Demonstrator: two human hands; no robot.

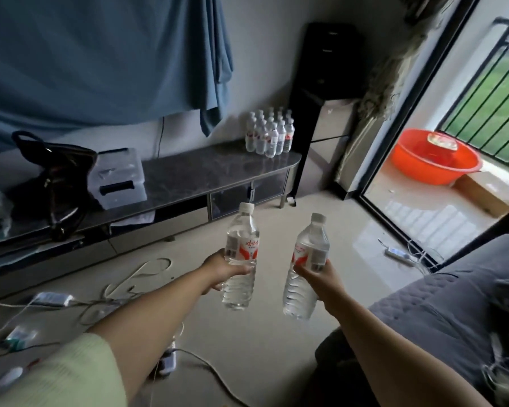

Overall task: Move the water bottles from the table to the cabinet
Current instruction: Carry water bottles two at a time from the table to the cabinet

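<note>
Two clear water bottles are held out over the pale tiled floor, one in each hand. The left hand is clamped around the middle of the left bottle, just below its red and white label; the right hand is wrapped around the right bottle at the same height. Both bottles are capped white and carried nearly upright, near each other but not touching.

Ahead, a long low cabinet with a dark marbled top is set against the wall. At its far right end, close to the rounded corner, a cluster of water bottles is stood in tight rows. Toward the left end a clear plastic box and a black handbag are seen on the top. A blue cloth is hung on the wall above. A tall black unit is placed just beyond the cabinet's right end, and an orange basin is seen on the balcony past the sliding door. A grey sofa is cut off at the right edge.

Cables and a power strip are scattered on the floor. The exact bottle count in the cluster cannot be told, and the label print is too blurred to be read. The fingers of both hands are mostly hidden behind the bottles.
</note>
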